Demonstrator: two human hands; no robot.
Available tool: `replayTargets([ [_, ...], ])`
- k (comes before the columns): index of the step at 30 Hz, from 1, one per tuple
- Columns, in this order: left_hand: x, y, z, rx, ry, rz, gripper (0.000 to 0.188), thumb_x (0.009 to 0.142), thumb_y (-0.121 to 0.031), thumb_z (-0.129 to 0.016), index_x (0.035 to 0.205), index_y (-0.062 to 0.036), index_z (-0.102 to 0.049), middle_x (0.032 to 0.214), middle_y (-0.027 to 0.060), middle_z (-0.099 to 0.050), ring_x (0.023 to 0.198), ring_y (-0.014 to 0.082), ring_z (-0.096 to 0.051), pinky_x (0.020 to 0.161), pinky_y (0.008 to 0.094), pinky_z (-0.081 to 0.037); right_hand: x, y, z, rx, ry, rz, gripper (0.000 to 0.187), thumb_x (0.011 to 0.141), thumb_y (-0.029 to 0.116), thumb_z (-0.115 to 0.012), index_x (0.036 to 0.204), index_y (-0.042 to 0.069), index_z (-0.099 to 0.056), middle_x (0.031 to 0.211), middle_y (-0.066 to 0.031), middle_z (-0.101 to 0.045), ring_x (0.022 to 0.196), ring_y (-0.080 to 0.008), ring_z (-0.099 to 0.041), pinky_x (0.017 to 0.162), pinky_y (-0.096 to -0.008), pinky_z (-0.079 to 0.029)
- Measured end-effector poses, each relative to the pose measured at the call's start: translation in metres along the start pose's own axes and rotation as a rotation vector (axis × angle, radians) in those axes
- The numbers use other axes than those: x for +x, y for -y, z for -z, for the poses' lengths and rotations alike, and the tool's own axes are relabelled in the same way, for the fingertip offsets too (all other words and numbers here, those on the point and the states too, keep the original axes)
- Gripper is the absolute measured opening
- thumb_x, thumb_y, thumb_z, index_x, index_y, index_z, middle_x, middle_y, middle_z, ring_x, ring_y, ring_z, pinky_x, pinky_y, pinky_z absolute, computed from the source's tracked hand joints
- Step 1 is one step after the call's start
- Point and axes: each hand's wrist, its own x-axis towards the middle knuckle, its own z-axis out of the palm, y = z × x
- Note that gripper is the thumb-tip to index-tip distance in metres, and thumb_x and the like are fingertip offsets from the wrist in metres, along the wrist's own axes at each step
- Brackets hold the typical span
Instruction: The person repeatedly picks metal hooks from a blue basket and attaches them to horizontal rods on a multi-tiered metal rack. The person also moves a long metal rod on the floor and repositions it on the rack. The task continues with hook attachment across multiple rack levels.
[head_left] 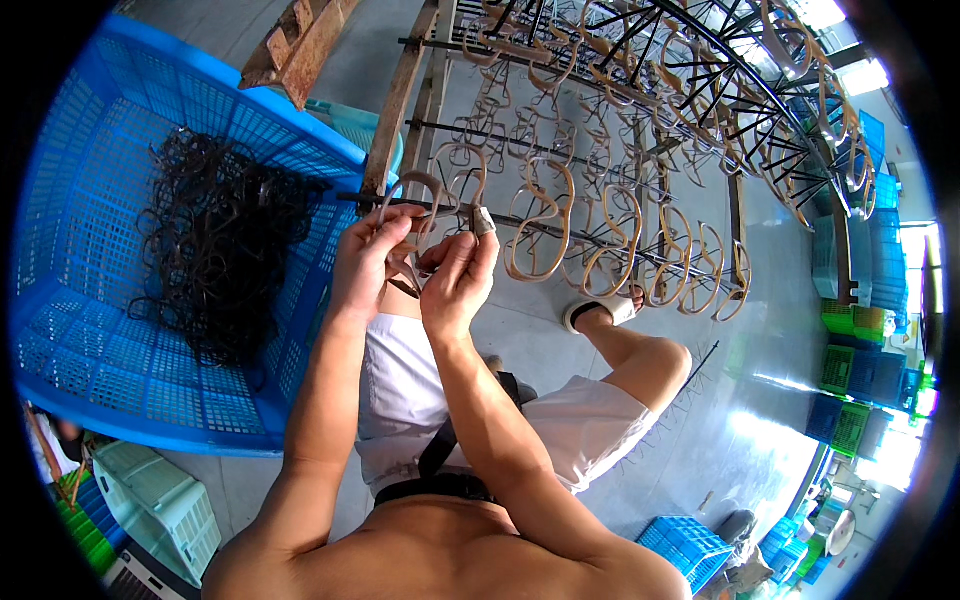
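Note:
My left hand (366,262) is closed, thumb and fingers pinching a brown translucent eyeglass frame (424,182) near the left end of a dark rod. Close beside it, my right hand (458,285) has its fingers curled in at the same frame, with a pale wrap (484,221) around one fingertip. The fingers hide the frame's lower part. Just right of my hands, another eyeglass frame (541,218) hangs from the rod (590,237), followed by several more in a row.
At left, a large blue basket (95,290) holds a heap of dark eyeglass frames (225,240). A rack with wooden posts (398,100) and rods of hanging frames stands ahead. A spiky rod (690,385) is near my knee. Stacked crates (850,370) line the right side.

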Motion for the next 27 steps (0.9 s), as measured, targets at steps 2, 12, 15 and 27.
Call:
replayTargets([
  [2,0.002,0.002,0.006,-0.036,0.001,0.001,0.022,0.088,-0.016,-0.054,0.103,-0.0028,-0.062,0.09,0.0068,-0.066,0.058,0.0004,-0.049,0.044,0.0132,-0.033,0.001,0.005,-0.002,-0.075,0.02,0.015,0.016,0.096,0.009,-0.039,0.106,-0.002,-0.044,0.056,-0.0026,-0.049,0.047,-0.0071,-0.048,0.042,-0.0223,-0.039],
  [12,0.005,-0.003,0.007,-0.078,-0.097,0.004,0.023,0.085,-0.011,-0.047,0.099,-0.0007,-0.063,0.08,0.0045,-0.063,0.048,0.0019,-0.042,0.041,0.0154,-0.031,-0.004,0.009,-0.012,-0.29,0.052,-0.015,0.026,0.094,0.009,-0.045,0.116,-0.005,-0.048,0.062,-0.0118,-0.058,0.051,-0.0168,-0.061,0.044,-0.0299,-0.046],
  [15,0.008,-0.001,0.012,-0.119,-0.01,0.056,0.023,0.086,-0.011,-0.049,0.1,-0.0004,-0.063,0.08,0.0045,-0.063,0.049,0.0018,-0.045,0.041,0.0154,-0.032,-0.001,0.011,-0.01,-0.352,0.053,0.019,0.026,0.093,0.009,-0.046,0.115,-0.004,-0.05,0.065,-0.0136,-0.061,0.053,-0.0187,-0.062,0.044,-0.0309,-0.048],
  [27,0.016,0.005,0.008,-0.035,-0.078,0.103,0.014,0.083,-0.017,-0.065,0.089,-0.0044,-0.063,0.078,0.0011,-0.063,0.058,0.0042,-0.055,0.043,0.016,-0.04,0.002,0.002,-0.005,-0.362,0.052,0.121,0.032,0.095,0.014,-0.044,0.124,0.0,-0.047,0.057,-0.0073,-0.057,0.047,-0.0111,-0.056,0.042,-0.0266,-0.044],
])
